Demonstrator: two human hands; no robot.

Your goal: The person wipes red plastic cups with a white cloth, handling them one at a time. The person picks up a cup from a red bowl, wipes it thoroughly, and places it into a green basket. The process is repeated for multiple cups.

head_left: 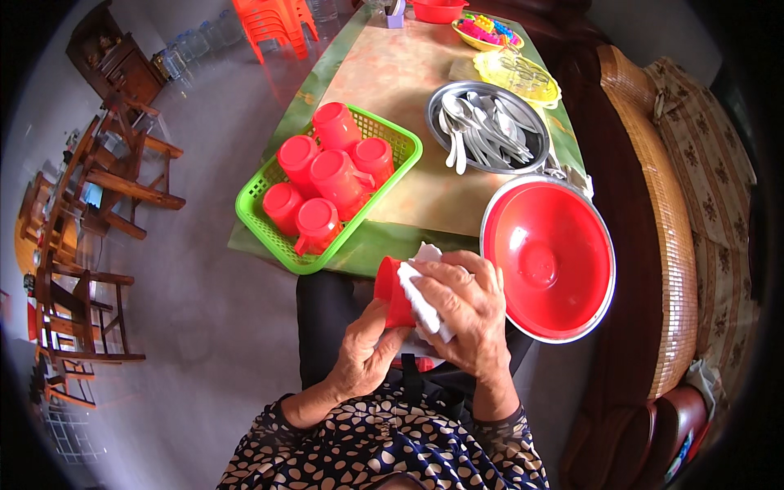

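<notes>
— Red cup (394,291): where is it, and which way does it point?

— Over the lap, just off the table's near edge, between both hands. On its side, long axis roughly left to right. Mouth looks to be at the right end, but the white cloth (423,304) covers that end, so not certain.

— Hands?

— Left hand (365,351): fingers curled round the cup's lower left side, closed to the cup's width. Right hand (467,314): fingers bent over the cloth, gripping it against the cup.

— Edges?

— Table (384,73) ends in a green border just ahead of the hands. Green basket (265,233) sits slanted on the near left corner, six red mugs (336,181) visible in it, bottoms up.

— Right side?

— Big red bowl (563,233) with a silver edge, near the right hand. Tight there. Metal basin (431,116) of spoons (490,129) farther ahead, some handles over its near rim.

— Room to move?

— Gap of tabletop between basket and basin, straight ahead. Leftward, grey floor (204,327) runs from the lap to wooden chairs (122,196).
</notes>
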